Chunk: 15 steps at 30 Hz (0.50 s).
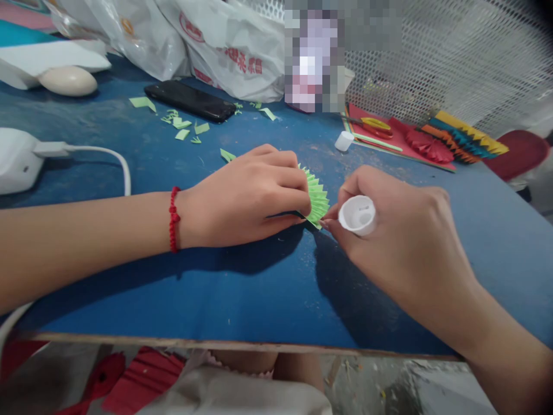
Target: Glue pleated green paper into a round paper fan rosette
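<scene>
Beige cloth [233, 395] lies nearest, below the table edge, with red pleated paper [142, 380] beside it. Above them, on a blue-painted wooden table [259, 300], the left hand [246, 199], a red beaded bracelet [174, 219] at its wrist, curls closed around a fan of pale green pleated paper [317, 199]. The fan sticks out past the left hand's fingers, its lower tip pointing toward the right hand [401, 242]. That hand is also closed, gripping a white plastic cap [356, 215] with its hollow end up. Its fingertips [326, 222] are at the fan's edge, though whether they touch is hard to tell. Ahead of the left hand lie green paper scraps [181, 124] and a black smartphone [190, 101], and a white charger with its cable [17, 161] sits farther left. Ahead of the right hand are a second white cap [344, 141], yellow-handled scissors [375, 127] on a red card [358, 112], a red paper rosette [427, 146] and multicoloured folded paper strips [466, 138].
</scene>
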Each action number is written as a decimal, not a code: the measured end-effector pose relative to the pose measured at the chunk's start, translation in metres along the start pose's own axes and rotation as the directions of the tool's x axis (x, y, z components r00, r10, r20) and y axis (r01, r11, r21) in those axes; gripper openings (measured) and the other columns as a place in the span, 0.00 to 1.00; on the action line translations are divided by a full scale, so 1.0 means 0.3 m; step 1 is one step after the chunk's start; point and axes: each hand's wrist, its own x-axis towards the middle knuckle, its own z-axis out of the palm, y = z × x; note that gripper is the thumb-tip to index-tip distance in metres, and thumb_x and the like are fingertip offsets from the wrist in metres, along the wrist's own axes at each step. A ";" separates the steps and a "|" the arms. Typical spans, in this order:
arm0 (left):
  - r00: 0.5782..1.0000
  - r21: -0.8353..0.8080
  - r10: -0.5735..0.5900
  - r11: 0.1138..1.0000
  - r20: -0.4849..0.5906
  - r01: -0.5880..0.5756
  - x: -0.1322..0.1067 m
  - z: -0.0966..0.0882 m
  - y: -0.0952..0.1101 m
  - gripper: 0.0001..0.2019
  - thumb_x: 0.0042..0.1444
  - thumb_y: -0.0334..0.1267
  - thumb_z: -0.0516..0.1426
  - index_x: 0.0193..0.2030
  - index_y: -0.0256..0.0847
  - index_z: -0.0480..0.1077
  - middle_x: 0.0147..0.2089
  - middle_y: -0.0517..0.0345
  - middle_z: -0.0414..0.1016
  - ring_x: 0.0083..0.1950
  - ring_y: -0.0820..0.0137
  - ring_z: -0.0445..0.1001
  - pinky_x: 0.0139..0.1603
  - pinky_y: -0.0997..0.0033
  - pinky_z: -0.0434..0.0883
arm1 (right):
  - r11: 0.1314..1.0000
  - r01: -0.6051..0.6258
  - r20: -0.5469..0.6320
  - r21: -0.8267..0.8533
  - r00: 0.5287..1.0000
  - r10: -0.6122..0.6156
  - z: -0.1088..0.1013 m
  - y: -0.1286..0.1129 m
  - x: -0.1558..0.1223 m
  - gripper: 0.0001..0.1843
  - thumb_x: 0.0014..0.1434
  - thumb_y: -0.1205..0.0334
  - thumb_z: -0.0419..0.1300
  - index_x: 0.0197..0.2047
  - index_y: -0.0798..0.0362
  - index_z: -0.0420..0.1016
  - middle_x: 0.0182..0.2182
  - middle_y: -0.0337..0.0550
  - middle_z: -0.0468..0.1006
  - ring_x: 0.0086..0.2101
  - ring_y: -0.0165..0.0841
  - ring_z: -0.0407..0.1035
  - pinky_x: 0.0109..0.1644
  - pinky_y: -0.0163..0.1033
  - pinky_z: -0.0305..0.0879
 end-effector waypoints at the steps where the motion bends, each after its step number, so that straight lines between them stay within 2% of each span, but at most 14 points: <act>1: 1.000 -0.001 -0.003 1.000 -0.001 0.003 0.001 0.000 0.000 0.10 0.67 0.37 0.53 0.39 0.44 0.77 0.40 0.56 0.81 0.44 0.65 0.73 0.47 0.62 0.66 | 1.000 0.001 0.004 0.000 1.000 -0.001 -0.001 -0.001 0.000 0.02 0.54 0.65 0.59 0.33 0.49 0.69 0.22 0.37 0.75 0.25 0.34 0.70 0.30 0.36 0.52; 10: 1.000 -0.001 -0.006 1.000 0.005 0.006 0.004 -0.003 -0.001 0.14 0.70 0.38 0.50 0.39 0.44 0.75 0.40 0.55 0.81 0.44 0.65 0.72 0.46 0.62 0.64 | 1.000 0.008 0.003 -0.004 1.000 -0.008 0.006 0.000 0.003 0.04 0.53 0.66 0.58 0.33 0.49 0.68 0.22 0.36 0.74 0.24 0.33 0.69 0.31 0.37 0.52; 15: 1.000 0.006 0.016 1.000 -0.019 -0.016 0.001 0.000 -0.002 0.12 0.70 0.37 0.50 0.39 0.43 0.75 0.41 0.55 0.80 0.43 0.65 0.72 0.45 0.62 0.63 | 1.000 0.004 0.004 -0.003 1.000 -0.004 0.005 0.002 0.000 0.06 0.51 0.67 0.59 0.33 0.48 0.68 0.22 0.35 0.75 0.24 0.34 0.70 0.31 0.37 0.52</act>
